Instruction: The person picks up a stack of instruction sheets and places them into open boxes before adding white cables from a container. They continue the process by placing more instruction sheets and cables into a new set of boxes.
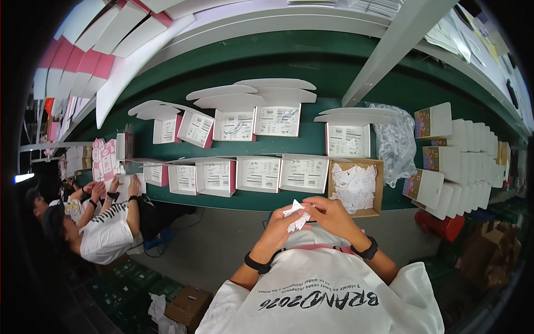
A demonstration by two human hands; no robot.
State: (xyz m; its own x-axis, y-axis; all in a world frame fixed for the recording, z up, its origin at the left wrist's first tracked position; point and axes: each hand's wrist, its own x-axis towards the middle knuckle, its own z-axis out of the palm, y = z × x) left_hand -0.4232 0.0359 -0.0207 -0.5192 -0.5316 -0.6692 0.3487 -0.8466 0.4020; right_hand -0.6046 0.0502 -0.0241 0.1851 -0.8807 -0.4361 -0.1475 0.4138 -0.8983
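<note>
My left hand (276,229) is closed round a small bunch of white paper slips (297,215), which stick out at several angles. My right hand (334,218) meets it from the other side, its fingers pinched at the edge of the same slips. Both hands are in front of my body, just off the near edge of the green table (300,201). Close beyond the right hand stands a brown cardboard box (379,189) with a heap of similar loose slips (354,186).
Open white-and-pink boxes with printed sheets inside stand in a front row (258,173) and a back row (235,125). A clear plastic bag (396,147) and stacked folded cartons (461,161) lie to the right. A shelf post (389,53) slants overhead. Co-workers (108,239) work at left.
</note>
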